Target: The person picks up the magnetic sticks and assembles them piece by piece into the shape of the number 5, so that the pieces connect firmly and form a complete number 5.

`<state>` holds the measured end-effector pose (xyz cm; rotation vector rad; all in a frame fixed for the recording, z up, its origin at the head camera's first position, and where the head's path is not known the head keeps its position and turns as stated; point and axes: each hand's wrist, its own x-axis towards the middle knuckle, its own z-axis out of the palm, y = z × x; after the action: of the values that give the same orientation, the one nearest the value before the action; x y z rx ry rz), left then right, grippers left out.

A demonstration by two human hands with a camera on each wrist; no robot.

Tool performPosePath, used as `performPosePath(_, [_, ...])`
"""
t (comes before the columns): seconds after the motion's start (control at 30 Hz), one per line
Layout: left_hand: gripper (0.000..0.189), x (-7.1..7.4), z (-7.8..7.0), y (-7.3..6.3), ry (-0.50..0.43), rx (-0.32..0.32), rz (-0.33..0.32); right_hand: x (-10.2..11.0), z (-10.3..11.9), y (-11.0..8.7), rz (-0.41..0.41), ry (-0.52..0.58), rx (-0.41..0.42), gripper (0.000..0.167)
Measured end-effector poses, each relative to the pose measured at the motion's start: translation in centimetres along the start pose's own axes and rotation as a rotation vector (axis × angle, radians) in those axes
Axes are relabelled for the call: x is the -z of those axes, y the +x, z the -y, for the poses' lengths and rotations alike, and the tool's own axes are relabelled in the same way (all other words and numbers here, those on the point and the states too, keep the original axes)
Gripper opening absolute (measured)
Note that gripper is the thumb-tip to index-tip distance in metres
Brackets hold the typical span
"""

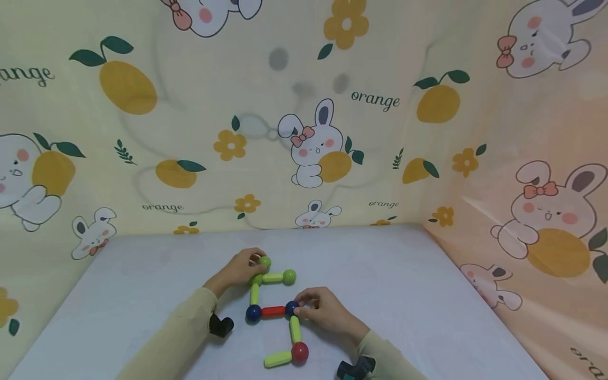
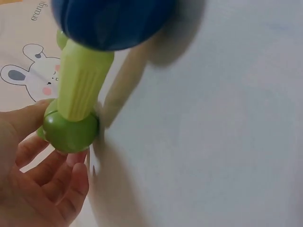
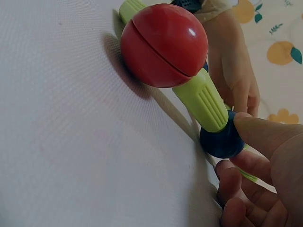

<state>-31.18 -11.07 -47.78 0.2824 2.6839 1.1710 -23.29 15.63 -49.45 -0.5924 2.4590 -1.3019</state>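
A chain of toy rods and balls lies on the white tabletop, bent in an S-like shape. At its upper corner my left hand (image 1: 237, 270) grips a green ball (image 2: 71, 135); a light green rod (image 2: 81, 85) leads from it to a blue ball (image 1: 254, 314). Beside the fingers sits another green ball (image 1: 265, 262). My right hand (image 1: 328, 312) pinches a second blue ball (image 3: 220, 140) between thumb and fingers. A red rod (image 1: 273, 312) joins both blue balls. Below, a light green rod (image 3: 203, 101) runs to a red ball (image 3: 163, 45).
From the red ball a light green rod (image 1: 277, 360) points left with a free end. A third green ball (image 1: 289, 276) caps the upper short rod (image 1: 273, 277). Patterned cloth (image 1: 214, 105) hangs behind and at the sides of the table (image 1: 380, 264).
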Motion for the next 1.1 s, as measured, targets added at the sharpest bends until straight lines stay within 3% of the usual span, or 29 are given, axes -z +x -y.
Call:
performPosePath(0.37, [0.035,1.5,0.3,-1.0,-0.067,-0.013,-0.038,0.1,-0.1,0.0,-0.002,0.005,-0.002,0.025])
performPosePath(0.5, [0.037,2.3,0.8,-1.8,-0.082,-0.052,-0.065,0.2,0.1,0.0,0.008,0.037,-0.004,0.025])
performPosePath(0.7, [0.037,3.2,1.2,-3.1,-0.116,-0.058,-0.081,0.5,0.4,-0.1,0.026,0.077,-0.011,0.030])
performPosePath(0.9, [0.038,3.9,1.3,-4.5,-0.164,-0.098,-0.100,1.0,1.7,-0.5,0.015,0.040,0.006,0.033])
performPosePath(1.1, [0.041,4.1,1.2,-6.0,-0.200,-0.073,-0.086,0.4,3.0,-1.0,0.061,0.005,0.065,0.030])
